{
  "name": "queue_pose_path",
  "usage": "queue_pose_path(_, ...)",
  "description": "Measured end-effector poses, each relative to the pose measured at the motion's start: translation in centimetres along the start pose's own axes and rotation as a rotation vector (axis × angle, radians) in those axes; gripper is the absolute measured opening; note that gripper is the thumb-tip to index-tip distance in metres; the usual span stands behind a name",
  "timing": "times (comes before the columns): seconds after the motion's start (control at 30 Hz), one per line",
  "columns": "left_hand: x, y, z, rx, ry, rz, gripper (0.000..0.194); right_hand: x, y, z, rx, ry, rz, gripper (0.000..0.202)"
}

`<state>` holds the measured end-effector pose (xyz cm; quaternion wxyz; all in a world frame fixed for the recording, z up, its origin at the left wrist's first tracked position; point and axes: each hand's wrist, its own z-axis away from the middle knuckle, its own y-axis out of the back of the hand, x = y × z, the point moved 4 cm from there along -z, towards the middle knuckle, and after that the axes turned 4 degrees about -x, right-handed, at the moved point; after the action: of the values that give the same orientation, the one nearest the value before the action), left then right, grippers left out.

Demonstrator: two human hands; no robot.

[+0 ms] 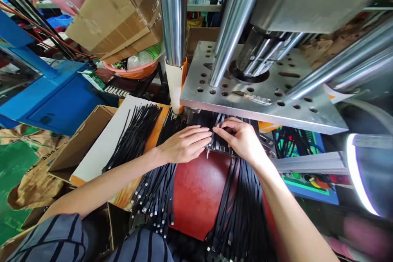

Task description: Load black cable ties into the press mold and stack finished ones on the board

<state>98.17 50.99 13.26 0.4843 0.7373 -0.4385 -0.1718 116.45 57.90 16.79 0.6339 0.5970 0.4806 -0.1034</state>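
My left hand (188,144) lies with its fingers stretched out, palm down, at the left edge of a dark metal mould (225,147) under the press plate. My right hand (241,137) is closed, thumb and forefinger pinched at a thin black cable (218,122) over the mould. Fingertips of both hands nearly meet there. Small metal connector ends sit in the mould, partly covered by my fingers. A bundle of black USB cables (158,192) hangs at the left of the red surface (196,192), and another cable bundle (242,208) hangs at the right.
A thick drilled steel plate (202,98) on shiny columns (173,16) overhangs my hands; a small knife (253,97) lies on it. More black cables (135,131) rest on a white board (98,151) at left. A bright ring lamp (357,176) stands at right.
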Motion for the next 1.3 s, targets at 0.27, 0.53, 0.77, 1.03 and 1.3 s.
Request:
queue_pose_path(0.27,-0.5,-0.2,-0.1,0.058,-0.074,-0.078,0.035,0.6,-0.4,-0.2,0.069,0.098,-0.014,0.026)
queue_pose_path(0.53,0.8,-0.3,-0.5,0.054,-0.072,-0.158,0.035,0.7,-0.6,0.1,0.184,0.124,0.058,0.025)
queue_pose_path(0.77,2.9,-0.8,-1.1,-0.073,0.103,-0.254,0.052,1.9,-0.5,0.4,0.103,-0.030,-0.123,0.025)
queue_pose_path(1.03,6.0,-2.6,-1.7,-0.248,0.358,-0.514,0.067,0.0,-0.4,2.8,0.361,0.005,0.136,0.031)
queue_pose_path(1.3,3.5,0.0,-4.2,-0.299,0.403,-0.276,0.067,-2.6,-1.9,4.0,0.050,-0.107,0.940,0.046)
